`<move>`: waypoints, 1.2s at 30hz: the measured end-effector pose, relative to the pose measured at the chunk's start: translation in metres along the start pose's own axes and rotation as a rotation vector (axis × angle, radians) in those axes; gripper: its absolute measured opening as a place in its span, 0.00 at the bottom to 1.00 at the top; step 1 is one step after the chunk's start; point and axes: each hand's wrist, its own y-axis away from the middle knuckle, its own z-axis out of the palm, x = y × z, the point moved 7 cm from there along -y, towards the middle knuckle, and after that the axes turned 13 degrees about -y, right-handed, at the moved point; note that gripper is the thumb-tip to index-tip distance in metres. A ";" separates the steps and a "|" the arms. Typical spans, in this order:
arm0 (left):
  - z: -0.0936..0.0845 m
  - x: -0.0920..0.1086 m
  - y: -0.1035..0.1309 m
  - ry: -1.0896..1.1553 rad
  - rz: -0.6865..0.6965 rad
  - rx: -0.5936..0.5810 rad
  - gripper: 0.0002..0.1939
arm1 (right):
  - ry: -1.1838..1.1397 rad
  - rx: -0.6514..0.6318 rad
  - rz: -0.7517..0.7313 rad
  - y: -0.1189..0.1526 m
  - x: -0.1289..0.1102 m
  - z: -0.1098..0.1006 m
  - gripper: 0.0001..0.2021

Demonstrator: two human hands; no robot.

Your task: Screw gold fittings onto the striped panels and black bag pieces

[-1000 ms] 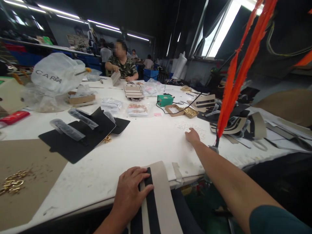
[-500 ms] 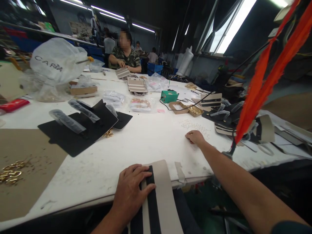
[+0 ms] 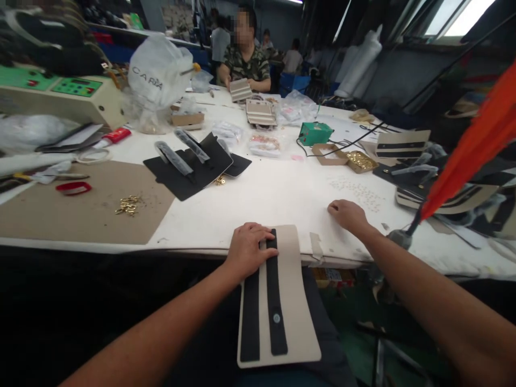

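A beige panel (image 3: pixel 292 301) with two black strips lies over the table's front edge and my lap, a round metallic snap near the lower end of one strip. My left hand (image 3: pixel 250 250) rests on its upper end, fingers apart, thumb and fingertips on the black strip. Over the white table to the right is my right hand (image 3: pixel 349 215), its fingers closed together; whatever they may hold is too small to make out. Many tiny pieces (image 3: pixel 357 193) are scattered on the table just beyond it.
Black panels with wrapped handles (image 3: pixel 201 166) lie left of centre. Gold hardware (image 3: pixel 129 205) sits on a brown sheet. A green box (image 3: pixel 315 134) and a carton of gold parts (image 3: pixel 362 160) stand farther back. Orange strips (image 3: pixel 471 140) hang at right. A person (image 3: pixel 245 59) sits across the table.
The view has swung left and down, showing more of the panel and the snap on it. My right hand stays near the tiny pieces, and my left hand remains on the panel.
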 end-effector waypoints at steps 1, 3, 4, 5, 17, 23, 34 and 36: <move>0.000 0.001 0.000 -0.002 -0.003 0.000 0.17 | -0.027 -0.009 -0.031 0.007 -0.010 0.002 0.10; -0.001 0.002 0.001 -0.004 -0.009 -0.001 0.17 | -0.102 -0.051 -0.085 0.026 -0.031 0.010 0.10; -0.001 0.002 0.001 -0.003 -0.011 -0.003 0.17 | -0.141 -0.083 -0.107 0.039 -0.043 0.016 0.11; -0.001 0.003 0.001 -0.003 -0.012 -0.006 0.16 | -0.191 -0.125 -0.127 0.052 -0.054 0.025 0.12; 0.002 0.003 0.002 -0.026 -0.008 -0.013 0.18 | -0.438 -0.403 -0.274 0.119 -0.129 0.097 0.07; 0.003 0.002 0.002 -0.020 -0.003 -0.015 0.17 | -0.378 -0.387 -0.257 0.120 -0.132 0.102 0.07; 0.002 0.002 0.002 -0.023 -0.014 -0.016 0.19 | -0.349 -0.411 -0.129 0.107 -0.126 0.108 0.04; 0.002 0.002 0.002 -0.024 -0.010 -0.012 0.18 | -0.358 -0.398 -0.132 0.107 -0.126 0.106 0.06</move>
